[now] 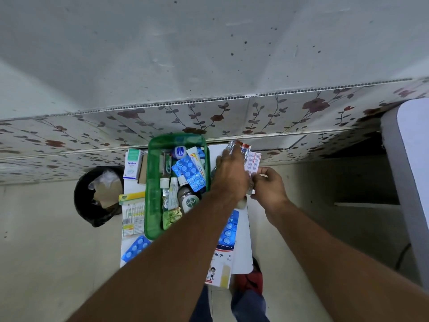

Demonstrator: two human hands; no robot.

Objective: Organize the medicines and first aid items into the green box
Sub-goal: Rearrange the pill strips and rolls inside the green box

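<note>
A small white table stands by a flowery wall. The green box sits on it, a bit toward 9 o'clock from the middle. Inside the box lie a blue pill strip, a Dettol bottle, a tube and more small packs.

Both hands are at 3 o'clock of the box, above the table's far corner. The left hand is curled around a shiny foil strip that sticks out toward 12 o'clock. The right hand pinches the low edge of a white and red packet with its fingers. The two hands are close together, and the packet and the strip touch.

At 9 o'clock of the box stand a white Optibex box and a yellow pack. At 7 o'clock lies one more blue strip. A plaster box lies at 5 o'clock, partly under the left arm. A black bin stands on the floor at 9 o'clock of the table.
</note>
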